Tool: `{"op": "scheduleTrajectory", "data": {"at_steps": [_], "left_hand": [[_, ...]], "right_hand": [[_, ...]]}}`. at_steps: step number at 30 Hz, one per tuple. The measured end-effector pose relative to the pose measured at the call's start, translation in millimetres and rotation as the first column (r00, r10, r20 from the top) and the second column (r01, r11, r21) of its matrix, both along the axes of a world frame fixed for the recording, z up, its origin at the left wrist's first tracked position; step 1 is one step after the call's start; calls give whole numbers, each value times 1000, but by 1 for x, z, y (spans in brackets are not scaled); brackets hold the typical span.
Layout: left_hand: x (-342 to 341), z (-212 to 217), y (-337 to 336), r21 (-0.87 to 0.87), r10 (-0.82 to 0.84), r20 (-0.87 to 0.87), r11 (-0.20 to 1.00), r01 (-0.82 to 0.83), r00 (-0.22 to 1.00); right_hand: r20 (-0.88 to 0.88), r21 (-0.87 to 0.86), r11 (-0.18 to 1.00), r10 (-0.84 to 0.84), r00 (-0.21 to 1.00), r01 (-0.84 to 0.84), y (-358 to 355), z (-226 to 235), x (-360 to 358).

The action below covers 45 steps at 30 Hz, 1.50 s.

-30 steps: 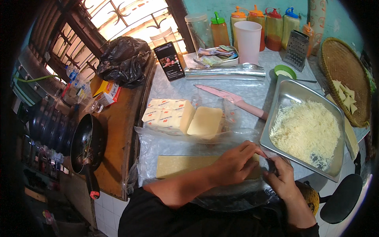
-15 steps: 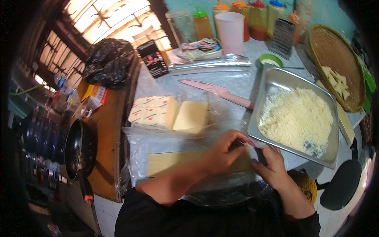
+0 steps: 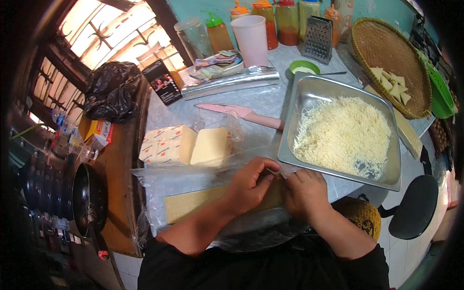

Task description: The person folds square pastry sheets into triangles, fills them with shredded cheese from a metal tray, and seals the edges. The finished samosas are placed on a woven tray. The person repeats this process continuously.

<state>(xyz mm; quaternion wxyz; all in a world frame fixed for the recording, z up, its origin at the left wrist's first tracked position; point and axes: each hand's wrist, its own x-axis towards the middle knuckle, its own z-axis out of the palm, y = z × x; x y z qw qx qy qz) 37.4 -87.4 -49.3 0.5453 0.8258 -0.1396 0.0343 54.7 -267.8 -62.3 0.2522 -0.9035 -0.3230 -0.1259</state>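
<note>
My left hand point(image 3: 252, 184) and my right hand point(image 3: 308, 192) meet close together over the right end of a long, flat, pale yellow strip of dough point(image 3: 191, 204). Both hands are closed, fingertips pinching a bit of clear plastic sheet point(image 3: 288, 170) between them. The strip lies on crumpled clear plastic, and my left forearm crosses above it. Beyond the strip sit a block of cheese in a printed wrapper point(image 3: 166, 145) and a bare cut piece of cheese point(image 3: 210, 146). Just past my right hand stands a metal tray point(image 3: 285, 140) heaped with grated cheese point(image 3: 343, 135).
A pink knife point(image 3: 237, 111) points left behind the cheese, its handle against the tray. Farther back are a foil roll point(image 3: 232, 83), a white cup point(image 3: 251, 41), a box grater point(image 3: 318, 41), sauce bottles and a green bowl point(image 3: 304, 66). A woven basket point(image 3: 386, 46) holds pale triangles.
The whole view has shifted, so the table's things appear farther left. My right hand has come nearer my left and turned, fingers now bent down at the plastic.
</note>
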Motion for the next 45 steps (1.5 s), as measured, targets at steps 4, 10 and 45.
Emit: {"op": "scheduleTrajectory", "data": {"at_steps": [4, 10, 45], "left_hand": [[-1, 2, -1, 20, -12, 84, 1000, 11, 996], [-2, 3, 1, 133, -10, 147, 991, -10, 989], [3, 24, 23, 240, -232, -238, 927, 289, 943]], "right_hand": [[52, -6, 1000, -16, 999, 17, 10, 1, -1], [137, 68, 998, -24, 990, 15, 14, -2, 2], [-652, 693, 706, 527, 545, 147, -16, -11, 10]]}}
